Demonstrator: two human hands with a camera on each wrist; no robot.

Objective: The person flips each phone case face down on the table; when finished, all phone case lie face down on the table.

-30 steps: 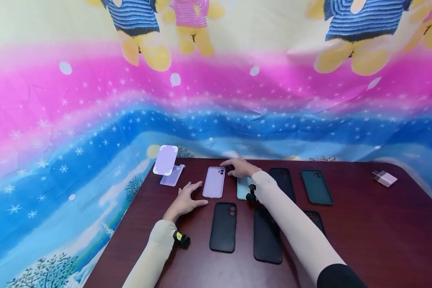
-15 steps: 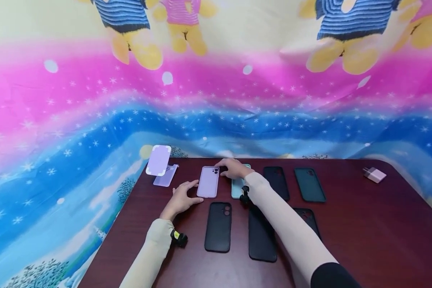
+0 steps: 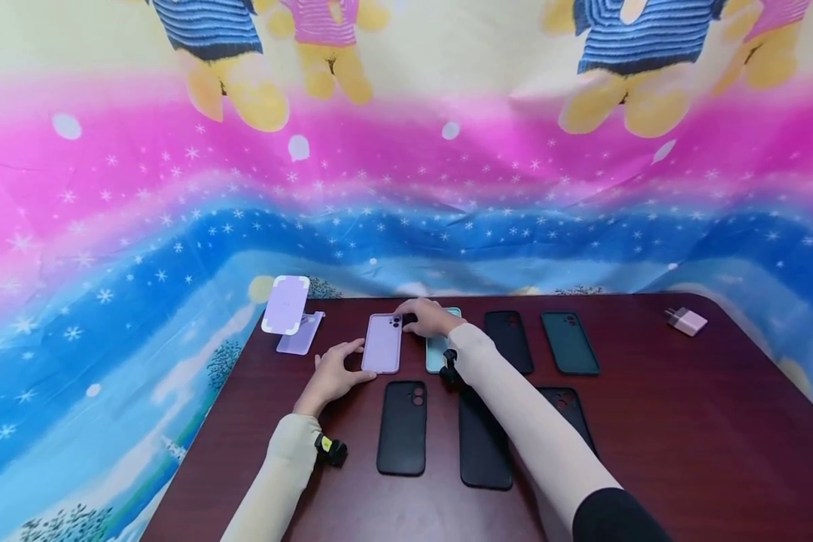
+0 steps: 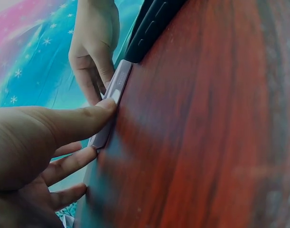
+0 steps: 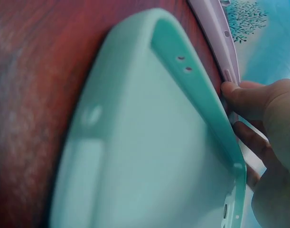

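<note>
Flat between both: lilac case (image 3: 382, 343), left hand (image 3: 333, 373) at near edge, right hand (image 3: 427, 317) at top.

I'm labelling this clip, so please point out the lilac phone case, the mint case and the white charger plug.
lilac phone case (image 3: 382, 345), head view, middle of its back.
mint case (image 5: 149, 156), right wrist view, inner face.
white charger plug (image 3: 686, 321), head view, its body.

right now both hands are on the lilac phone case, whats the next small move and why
Probably curl the fingers under its edges and lift it off the table. The left hand touches the lilac case at its near left edge, the right hand at its far end by the camera cutout, and the case lies flat beside the mint case.
</note>
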